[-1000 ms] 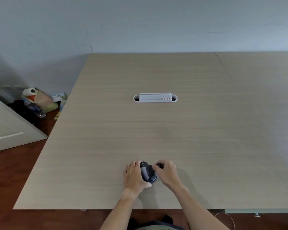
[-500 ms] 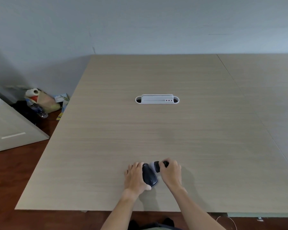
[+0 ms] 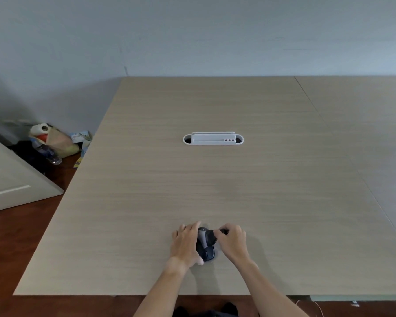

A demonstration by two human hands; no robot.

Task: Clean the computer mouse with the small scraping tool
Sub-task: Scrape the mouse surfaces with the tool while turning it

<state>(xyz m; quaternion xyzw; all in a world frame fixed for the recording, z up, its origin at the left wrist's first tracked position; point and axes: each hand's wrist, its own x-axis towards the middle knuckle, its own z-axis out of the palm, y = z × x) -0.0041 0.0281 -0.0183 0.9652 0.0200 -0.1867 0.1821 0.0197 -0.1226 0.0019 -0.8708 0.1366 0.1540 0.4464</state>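
Computer mouse [image 3: 205, 249]: steadied on tabletop [image 3: 215, 179] by left hand [image 3: 185, 244], grip closed round its side. Scraping tool [image 3: 212, 236]: pinched in right hand [image 3: 232, 242], laid against mouse top; scraping step judged underway. Short, light strokes along the seams are called for next.

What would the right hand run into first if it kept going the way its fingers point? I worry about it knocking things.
The right hand points left with a dark tool already at the mouse. Straight on, it would meet the mouse, then the left hand behind it; exact contact is unclear.
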